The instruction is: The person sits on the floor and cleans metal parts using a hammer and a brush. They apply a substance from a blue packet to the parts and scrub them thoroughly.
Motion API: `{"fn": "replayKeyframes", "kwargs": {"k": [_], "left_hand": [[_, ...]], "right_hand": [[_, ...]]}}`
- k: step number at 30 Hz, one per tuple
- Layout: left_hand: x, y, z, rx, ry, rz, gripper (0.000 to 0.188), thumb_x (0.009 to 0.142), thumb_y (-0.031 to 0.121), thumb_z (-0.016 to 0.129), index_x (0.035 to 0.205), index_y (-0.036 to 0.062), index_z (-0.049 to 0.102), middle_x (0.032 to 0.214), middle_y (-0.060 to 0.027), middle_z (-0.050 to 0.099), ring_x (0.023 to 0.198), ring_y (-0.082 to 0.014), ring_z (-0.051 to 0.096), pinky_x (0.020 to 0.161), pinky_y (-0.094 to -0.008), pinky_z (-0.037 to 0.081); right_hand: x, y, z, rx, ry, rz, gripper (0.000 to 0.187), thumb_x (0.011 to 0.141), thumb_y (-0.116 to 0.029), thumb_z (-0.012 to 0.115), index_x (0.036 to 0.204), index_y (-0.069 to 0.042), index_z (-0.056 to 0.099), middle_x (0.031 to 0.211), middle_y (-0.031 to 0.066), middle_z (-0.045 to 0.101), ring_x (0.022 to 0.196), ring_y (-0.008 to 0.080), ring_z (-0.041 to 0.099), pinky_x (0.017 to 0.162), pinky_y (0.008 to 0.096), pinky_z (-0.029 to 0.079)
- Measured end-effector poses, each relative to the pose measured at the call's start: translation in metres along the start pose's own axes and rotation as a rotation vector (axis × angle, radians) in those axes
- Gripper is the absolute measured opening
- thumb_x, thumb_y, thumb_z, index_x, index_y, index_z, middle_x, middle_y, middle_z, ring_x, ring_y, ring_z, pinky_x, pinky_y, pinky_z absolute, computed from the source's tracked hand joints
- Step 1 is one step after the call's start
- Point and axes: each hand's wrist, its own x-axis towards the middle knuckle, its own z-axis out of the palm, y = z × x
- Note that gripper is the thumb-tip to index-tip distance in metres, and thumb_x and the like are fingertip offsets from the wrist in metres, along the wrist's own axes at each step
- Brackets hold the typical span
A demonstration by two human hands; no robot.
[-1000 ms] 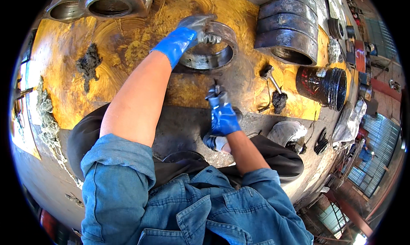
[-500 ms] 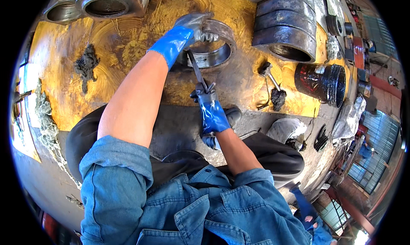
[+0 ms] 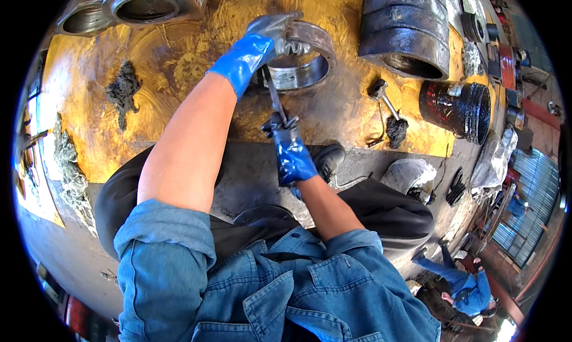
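A thick steel ring (image 3: 299,77) stands on the yellow, grease-smeared work surface in front of me. My left hand (image 3: 262,41), in a blue and grey rubber glove, is closed over its left side, fingers hooked over the upper rim. Below, my gloved right hand (image 3: 292,151) is wrapped round the lower end of a long, flat metal file (image 3: 274,95). This tool points up and slightly left, its far end at the ring's lower left edge beside my left wrist. Whether the tip touches the ring is hard to make out.
Ribbed dark cylinders (image 3: 408,35) lie at the far right, and hollow metal castings (image 3: 146,8) at the far left. A black bucket (image 3: 456,112) lies near a hammer-like tool (image 3: 387,100) and dark grease clumps (image 3: 123,92). Another person (image 3: 471,291) is at the lower right.
The view has shifted a little, so the far-right objects sit further right. My right hand and the file have moved slightly left relative to the ring. The other person shows more fully.
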Motion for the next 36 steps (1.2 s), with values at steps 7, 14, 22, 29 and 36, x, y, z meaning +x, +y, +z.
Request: {"fn": "replayKeyframes", "kwargs": {"k": [7,14,22,29,36], "left_hand": [[0.000,0.003,0.006,0.083,0.058,0.102,0.091,0.075,0.058,0.084,0.150,0.0191,0.051,0.144,-0.0137,0.060,0.131,-0.0367,0.057,0.111,-0.0452,0.048],[-0.005,0.003,0.013,0.084,0.119,0.172,0.082,0.078,0.046,0.084,0.148,0.0176,0.053,0.141,-0.0137,0.062,0.128,-0.0343,0.060,0.109,-0.0411,0.049],[0.004,-0.012,0.013,0.019,0.075,0.214,0.089,0.078,0.052,0.084,0.149,0.0114,0.051,0.140,-0.0183,0.062,0.127,-0.0354,0.061,0.107,-0.0443,0.051],[-0.012,0.003,0.003,0.021,0.039,0.223,0.062,0.097,0.029,0.069,0.150,0.0049,0.048,0.143,-0.0123,0.059,0.125,-0.0268,0.060,0.108,-0.0391,0.050],[0.003,-0.004,0.030,-0.635,0.046,0.016,0.054,0.101,0.021,0.059,0.151,0.0053,0.048,0.123,-0.0067,0.058,0.105,-0.0192,0.054,0.089,-0.0333,0.044]], "right_hand": [[0.051,0.052,-0.080,0.612,-0.275,-0.072,0.040,0.097,-0.028,0.063,0.129,-0.005,0.059,0.078,0.0126,0.066,0.075,0.0256,0.068,0.065,0.0391,0.057],[0.011,0.009,0.024,-0.148,0.055,0.012,0.037,0.103,-0.026,0.058,0.134,-0.006,0.061,0.084,0.0135,0.072,0.070,0.0222,0.073,0.056,0.0333,0.057],[0.025,0.014,0.004,0.129,-0.042,-0.085,0.037,0.105,-0.025,0.055,0.134,-0.002,0.060,0.083,0.0142,0.072,0.069,0.0209,0.073,0.055,0.0326,0.056],[0.044,0.030,0.010,0.396,0.048,0.048,0.034,0.105,-0.026,0.056,0.131,-0.004,0.060,0.079,0.0125,0.069,0.064,0.0212,0.069,0.052,0.0340,0.054],[0.048,0.033,0.060,0.812,-0.147,0.253,0.029,0.106,-0.024,0.056,0.130,-0.009,0.061,0.074,0.0106,0.065,0.062,0.0226,0.066,0.051,0.0363,0.053]]}}
